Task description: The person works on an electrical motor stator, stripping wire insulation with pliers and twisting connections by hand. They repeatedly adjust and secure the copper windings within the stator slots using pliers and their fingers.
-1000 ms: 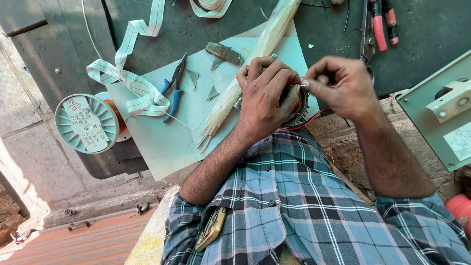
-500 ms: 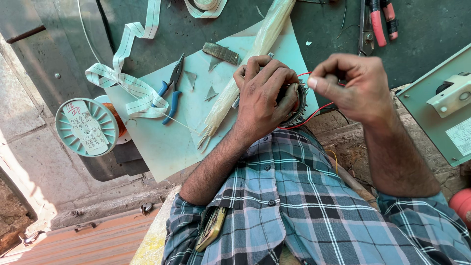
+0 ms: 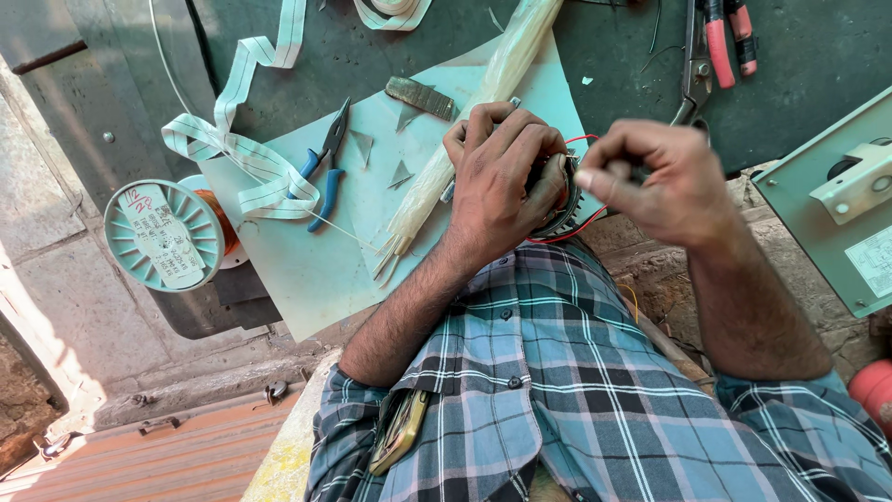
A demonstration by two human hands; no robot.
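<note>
left hand [image 3: 502, 181] – fingers curled tight around a round toothed metal part [image 3: 560, 200], at the near edge of the pale sheet [image 3: 297, 270] | right hand [image 3: 655, 177] – fingertips pinched on a red wire [image 3: 567, 237] beside it | part's axis: cannot tell, mostly hidden

The left hand [image 3: 502, 186] covers most of the dark round toothed metal part [image 3: 563, 200], leaving only its rim at three o'clock visible. What the right hand [image 3: 650, 181] pinches is too small to tell. The red-handled cutters [image 3: 720, 37] and the grey-green metal box [image 3: 836, 204] run off the frame at twelve and three o'clock.
</note>
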